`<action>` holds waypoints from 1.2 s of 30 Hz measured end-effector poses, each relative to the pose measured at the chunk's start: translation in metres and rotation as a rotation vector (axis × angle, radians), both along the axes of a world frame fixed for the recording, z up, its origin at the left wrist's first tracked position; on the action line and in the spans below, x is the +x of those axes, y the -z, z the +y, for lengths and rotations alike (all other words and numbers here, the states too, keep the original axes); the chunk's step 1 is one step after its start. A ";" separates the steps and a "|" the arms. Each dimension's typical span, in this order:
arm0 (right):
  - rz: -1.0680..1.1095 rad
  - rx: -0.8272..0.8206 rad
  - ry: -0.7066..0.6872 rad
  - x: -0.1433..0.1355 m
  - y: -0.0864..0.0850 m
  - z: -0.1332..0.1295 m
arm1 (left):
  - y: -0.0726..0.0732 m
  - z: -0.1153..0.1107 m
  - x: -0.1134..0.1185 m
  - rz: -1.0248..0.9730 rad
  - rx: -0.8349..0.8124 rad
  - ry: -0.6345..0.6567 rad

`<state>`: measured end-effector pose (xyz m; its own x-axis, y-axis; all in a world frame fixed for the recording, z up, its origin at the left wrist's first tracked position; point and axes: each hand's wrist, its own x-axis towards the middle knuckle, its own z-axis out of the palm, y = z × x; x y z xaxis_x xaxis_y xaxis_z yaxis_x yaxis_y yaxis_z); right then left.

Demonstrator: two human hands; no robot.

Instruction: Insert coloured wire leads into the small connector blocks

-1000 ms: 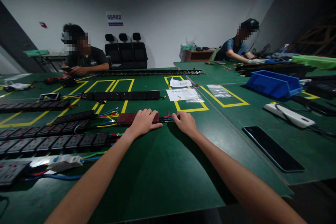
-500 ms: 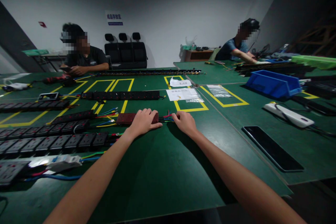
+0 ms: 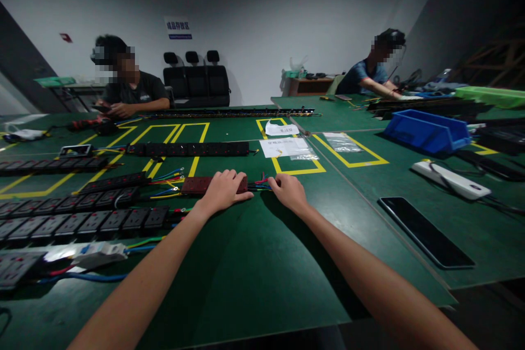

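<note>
Strip (image 3: 194, 185) lies clasped under the left grip (image 3: 222, 191), its wires (image 3: 258, 186) pinched in the right grip (image 3: 289, 190)

Free tabletop (image 3: 254, 270) lies nearside of the hands (image 3: 223, 191); socket strips (image 3: 94, 224) block the left, a phone (image 3: 426, 232) the right.

From here I have both bare forearms (image 3: 361, 265) reaching forward, converging from 7 and 5 o'clock. My left hand (image 3: 225, 190) clasps palm down, thumb stretched toward 3 o'clock; near it, my right hand (image 3: 289, 191) curls inward, fingertips toward 10.
</note>
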<state>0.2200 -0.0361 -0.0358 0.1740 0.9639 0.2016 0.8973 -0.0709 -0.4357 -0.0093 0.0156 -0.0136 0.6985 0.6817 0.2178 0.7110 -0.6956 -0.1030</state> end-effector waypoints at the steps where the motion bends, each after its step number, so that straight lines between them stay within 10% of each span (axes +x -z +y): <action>1: 0.002 -0.001 0.002 0.000 0.000 0.000 | 0.000 0.000 0.000 -0.004 -0.003 0.001; 36: 0.031 0.057 -0.023 0.007 0.019 0.003 | 0.011 -0.011 -0.002 -0.039 0.065 -0.033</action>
